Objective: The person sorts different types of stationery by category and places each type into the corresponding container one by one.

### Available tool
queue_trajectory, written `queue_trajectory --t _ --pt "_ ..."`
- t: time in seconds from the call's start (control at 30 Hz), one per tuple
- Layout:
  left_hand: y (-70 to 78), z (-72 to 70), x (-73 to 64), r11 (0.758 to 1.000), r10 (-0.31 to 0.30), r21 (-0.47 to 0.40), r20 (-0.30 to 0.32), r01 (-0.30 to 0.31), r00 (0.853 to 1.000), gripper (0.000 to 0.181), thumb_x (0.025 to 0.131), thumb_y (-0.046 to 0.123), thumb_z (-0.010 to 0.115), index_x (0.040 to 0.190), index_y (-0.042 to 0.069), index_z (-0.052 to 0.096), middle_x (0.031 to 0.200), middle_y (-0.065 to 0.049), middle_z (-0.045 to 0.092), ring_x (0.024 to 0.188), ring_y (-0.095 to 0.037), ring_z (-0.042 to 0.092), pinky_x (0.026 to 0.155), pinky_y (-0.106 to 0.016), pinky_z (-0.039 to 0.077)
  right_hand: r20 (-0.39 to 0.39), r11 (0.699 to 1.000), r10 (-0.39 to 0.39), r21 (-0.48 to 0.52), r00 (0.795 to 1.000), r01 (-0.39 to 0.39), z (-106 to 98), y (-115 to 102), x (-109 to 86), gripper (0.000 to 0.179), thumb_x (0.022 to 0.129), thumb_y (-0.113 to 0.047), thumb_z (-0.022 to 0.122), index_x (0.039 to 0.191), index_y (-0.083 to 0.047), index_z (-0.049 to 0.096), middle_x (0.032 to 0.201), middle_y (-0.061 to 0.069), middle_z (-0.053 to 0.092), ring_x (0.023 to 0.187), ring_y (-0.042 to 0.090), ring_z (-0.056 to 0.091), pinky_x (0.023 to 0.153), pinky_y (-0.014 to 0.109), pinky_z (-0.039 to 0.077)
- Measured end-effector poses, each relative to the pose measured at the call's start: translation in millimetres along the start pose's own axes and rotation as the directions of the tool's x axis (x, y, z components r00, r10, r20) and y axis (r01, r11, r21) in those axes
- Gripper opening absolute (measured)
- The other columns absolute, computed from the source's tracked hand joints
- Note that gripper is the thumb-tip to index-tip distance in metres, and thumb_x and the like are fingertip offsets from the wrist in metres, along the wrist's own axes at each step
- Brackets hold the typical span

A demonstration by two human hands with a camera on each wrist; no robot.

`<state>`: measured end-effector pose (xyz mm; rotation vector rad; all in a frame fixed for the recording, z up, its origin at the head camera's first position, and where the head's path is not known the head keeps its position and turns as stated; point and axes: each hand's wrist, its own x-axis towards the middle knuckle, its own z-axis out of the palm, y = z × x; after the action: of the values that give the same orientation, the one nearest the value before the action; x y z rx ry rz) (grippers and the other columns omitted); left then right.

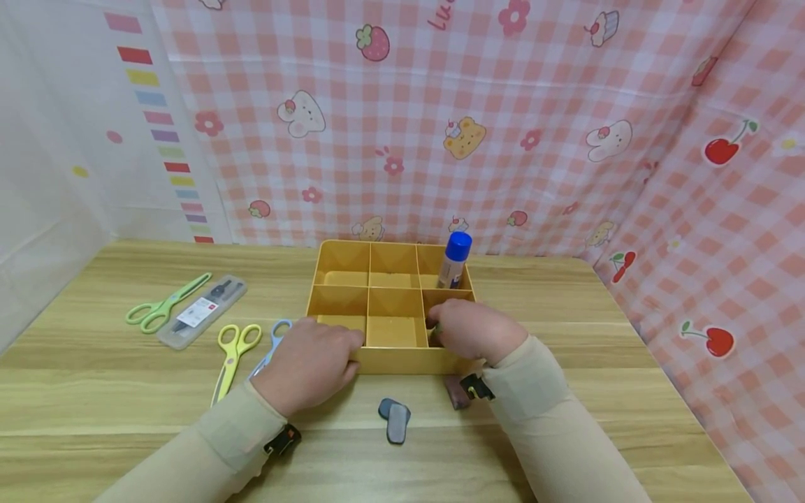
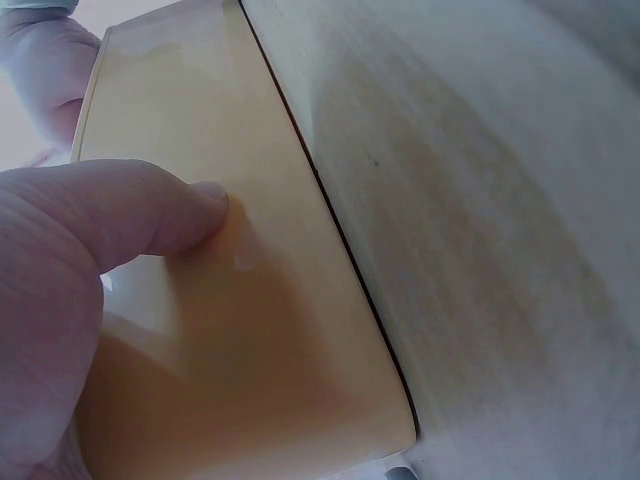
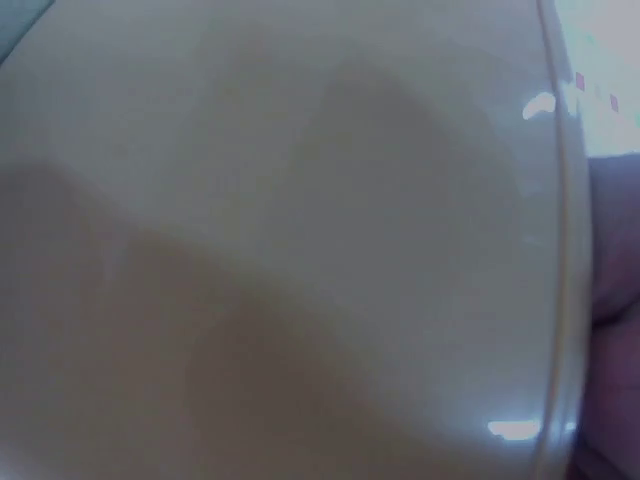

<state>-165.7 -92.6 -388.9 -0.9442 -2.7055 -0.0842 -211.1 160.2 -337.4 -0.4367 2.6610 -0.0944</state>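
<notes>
A yellow compartment box (image 1: 395, 360) stands on the table in the head view. My left hand (image 1: 314, 363) grips its front wall near the left corner, the fingers over the rim and the thumb (image 2: 150, 205) against the outer face in the left wrist view. My right hand (image 1: 481, 328) reaches down into the front right compartment. A bit of a small green thing (image 1: 438, 328) shows at its curled fingers; the fingertips are mostly hidden. In the back right compartment a glue stick (image 1: 454, 262) with a blue cap leans upright.
Left of the box lie green scissors (image 1: 165, 307), a clear case (image 1: 204, 311), yellow scissors (image 1: 233, 353) and blue scissors (image 1: 275, 342), partly covered by my left hand. Two overlapping dark flat pieces (image 1: 396, 423) lie in front. A brownish piece (image 1: 455, 392) sits by my right wrist.
</notes>
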Motion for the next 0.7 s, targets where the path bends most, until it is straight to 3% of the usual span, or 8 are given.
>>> queue_trajectory --t 0.5,0.7 --pt "1.4 0.5 1.0 1.0 -0.025 -0.017 0.033 0.025 0.999 0.021 0.089 0.028 0.074 0.076 0.022 0.058 0.063 0.01 0.058 0.058 -0.01 0.055 0.059 -0.035 0.04 0.005 0.993 0.07 0.096 0.998 -0.07 7 1 14.0 0.042 0.102 -0.009 0.059 0.143 -0.016 0.065 0.121 0.007 0.072 0.082 0.021 0.064 0.07 0.031 0.053" --pt "0.9 -1.0 0.6 1.0 -0.024 -0.013 0.037 0.025 0.999 0.021 0.089 0.027 0.073 0.076 0.022 0.058 0.063 0.009 0.056 0.057 -0.01 0.054 0.059 -0.034 0.04 0.018 0.987 0.093 0.134 0.996 -0.094 7 -1 15.8 0.042 0.102 -0.006 0.057 0.142 -0.017 0.066 0.108 0.006 0.071 0.08 0.022 0.065 0.065 0.031 0.052"
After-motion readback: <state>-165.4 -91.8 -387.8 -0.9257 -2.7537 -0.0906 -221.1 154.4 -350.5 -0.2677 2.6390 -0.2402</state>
